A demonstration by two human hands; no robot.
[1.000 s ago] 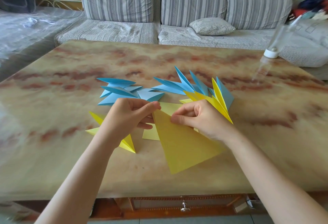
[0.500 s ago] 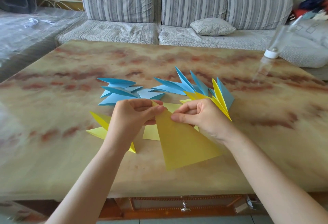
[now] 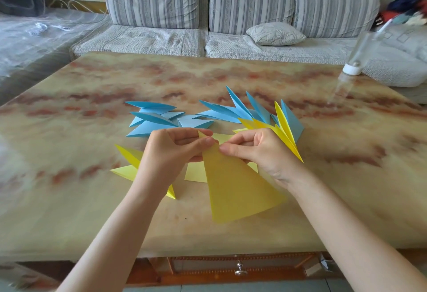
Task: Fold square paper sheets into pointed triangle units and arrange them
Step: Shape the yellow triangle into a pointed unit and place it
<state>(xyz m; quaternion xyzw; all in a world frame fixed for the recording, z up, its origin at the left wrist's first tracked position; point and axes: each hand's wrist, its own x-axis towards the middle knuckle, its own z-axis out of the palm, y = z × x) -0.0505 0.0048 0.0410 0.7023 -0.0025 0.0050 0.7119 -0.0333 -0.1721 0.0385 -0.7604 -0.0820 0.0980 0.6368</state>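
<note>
One yellow sheet (image 3: 235, 187) raised, left hand (image 3: 173, 153), right hand (image 3: 263, 153)

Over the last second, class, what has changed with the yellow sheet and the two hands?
The yellow sheet turned slightly. Its top tip rose past the fingers of the left hand, and its bottom corner swung left. The left hand and right hand kept pinching it. The blue units and yellow units stayed put.

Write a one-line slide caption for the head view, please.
Left hand and right hand pinch a yellow paper triangle at its tip, folded blue units lying behind.
</note>
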